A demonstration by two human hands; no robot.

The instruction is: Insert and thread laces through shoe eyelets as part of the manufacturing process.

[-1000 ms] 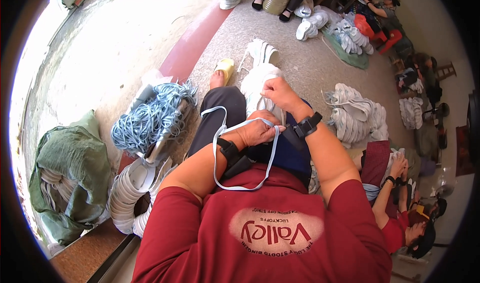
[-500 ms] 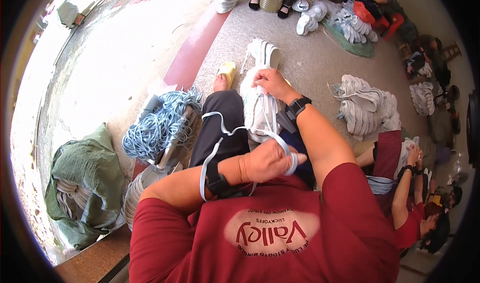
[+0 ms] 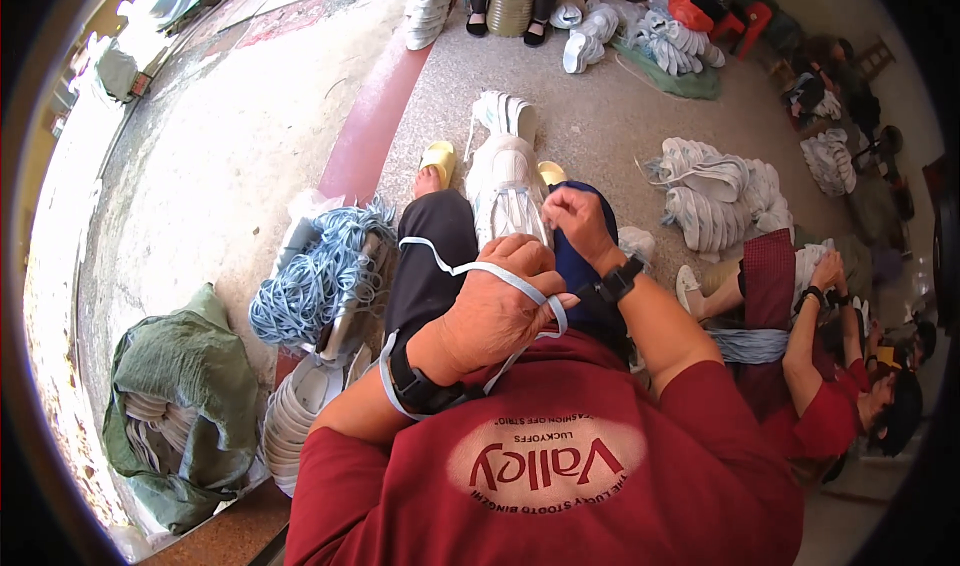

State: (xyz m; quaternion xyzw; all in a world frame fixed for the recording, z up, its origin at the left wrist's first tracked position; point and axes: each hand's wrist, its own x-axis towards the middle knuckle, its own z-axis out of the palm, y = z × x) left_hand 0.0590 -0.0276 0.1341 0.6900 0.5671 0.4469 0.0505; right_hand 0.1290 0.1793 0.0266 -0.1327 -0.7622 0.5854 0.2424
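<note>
Head view: 2 hands observed. The left hand [image 3: 505,301] is curled, its fingers turned under; 1 light blue lace [image 3: 432,250] crosses its back and loops round beside the thumb. Whether the fingertips pinch the lace cannot be told. The right hand [image 3: 582,224] is raised beside the shoe, apart from the left hand, fingers bent; whether it pinches anything cannot be told. Each wrist bears 1 black band.

The white shoe [image 3: 506,171] lies between the 2 knees, its near end partly hidden behind the left hand. A white stack [image 3: 502,111] sits just beyond it. To the left: a heap of blue laces [image 3: 322,278] and a green sack [image 3: 185,381]. To the right: a shoe pile [image 3: 708,216] and 1 seated co-worker [image 3: 806,396].
</note>
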